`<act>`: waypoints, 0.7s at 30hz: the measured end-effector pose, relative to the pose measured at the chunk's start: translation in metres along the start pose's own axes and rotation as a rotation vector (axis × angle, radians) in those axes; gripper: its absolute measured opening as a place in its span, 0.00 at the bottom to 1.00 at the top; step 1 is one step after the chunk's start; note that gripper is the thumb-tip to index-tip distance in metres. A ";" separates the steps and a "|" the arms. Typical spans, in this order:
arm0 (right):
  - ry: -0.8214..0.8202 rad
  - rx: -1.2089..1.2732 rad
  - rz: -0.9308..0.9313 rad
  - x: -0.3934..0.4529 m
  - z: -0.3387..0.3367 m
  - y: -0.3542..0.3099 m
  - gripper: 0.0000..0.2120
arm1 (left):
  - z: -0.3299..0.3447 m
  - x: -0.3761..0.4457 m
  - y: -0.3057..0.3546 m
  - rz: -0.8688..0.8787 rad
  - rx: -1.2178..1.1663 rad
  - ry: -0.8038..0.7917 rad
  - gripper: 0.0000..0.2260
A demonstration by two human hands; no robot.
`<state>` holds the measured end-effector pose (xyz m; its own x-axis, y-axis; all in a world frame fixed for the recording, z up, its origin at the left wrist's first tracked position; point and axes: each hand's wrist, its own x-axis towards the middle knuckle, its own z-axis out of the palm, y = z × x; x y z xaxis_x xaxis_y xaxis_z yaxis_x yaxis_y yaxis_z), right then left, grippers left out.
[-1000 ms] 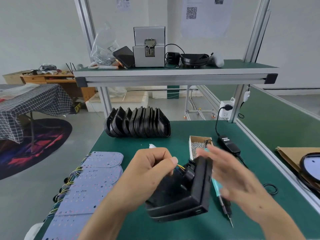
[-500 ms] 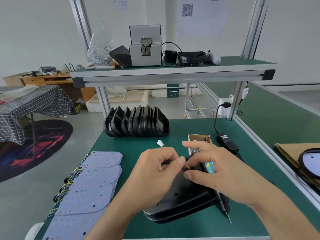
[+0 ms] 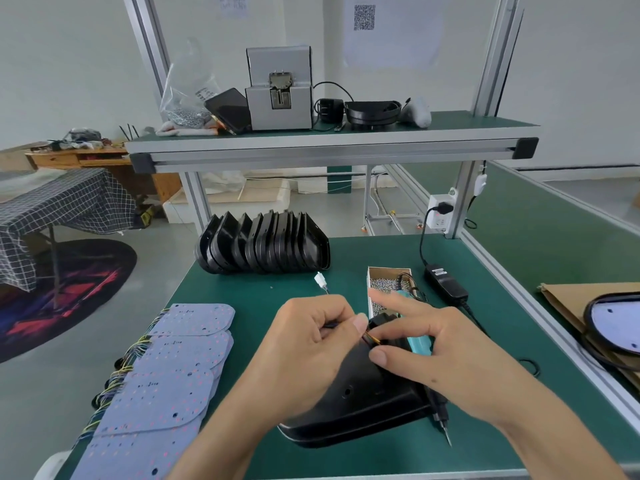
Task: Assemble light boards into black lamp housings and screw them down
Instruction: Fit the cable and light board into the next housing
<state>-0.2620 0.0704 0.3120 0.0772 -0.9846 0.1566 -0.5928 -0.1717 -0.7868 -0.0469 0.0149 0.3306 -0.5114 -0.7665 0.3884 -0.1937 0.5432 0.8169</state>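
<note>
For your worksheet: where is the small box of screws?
Head view: the box of screws sits right of centre on the green bench, just beyond the right hand.

Just past the right-hand fingers (image 3: 388,301), to their right: blk pwr adapter (image 3: 445,284) lying flat on the green bench, its cord running up to a white wall socket (image 3: 439,211) on the frame post. Right of the fingers, nearer the bench edge: small blk ring (image 3: 528,365); beyond it, over the rail, brown cardboard (image 3: 585,306).

Well above and beyond the fingers, on the upper shelf (image 3: 329,147), L to R: clear bag w/ small metal bits (image 3: 187,98), dark phone (image 3: 229,109) leaning, grey box machine (image 3: 278,95), blk plug (image 3: 327,110), blk band (image 3: 373,112), white obj (image 3: 417,112). QR sheet (image 3: 364,17) on the wall behind.

Far left of the left-hand fingers (image 3: 332,318), off the bench: checked cloth table (image 3: 59,209), round dark rug (image 3: 76,285), wooden desk (image 3: 69,159).
</note>
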 end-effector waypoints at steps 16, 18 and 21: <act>0.096 0.792 -0.103 0.020 0.060 0.008 0.28 | -0.011 0.013 -0.017 -0.449 -0.585 0.332 0.24; 0.094 0.809 -0.069 0.024 0.074 0.000 0.20 | -0.009 0.009 -0.023 -0.518 -0.747 0.383 0.32; 0.123 0.803 -0.043 0.026 0.089 -0.009 0.15 | -0.003 0.011 -0.039 -0.613 -0.805 0.394 0.19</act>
<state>-0.1836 0.0437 0.2698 -0.0290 -0.9741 0.2244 0.1685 -0.2261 -0.9594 -0.0425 -0.0161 0.3045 -0.1819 -0.9650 -0.1889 0.3546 -0.2435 0.9027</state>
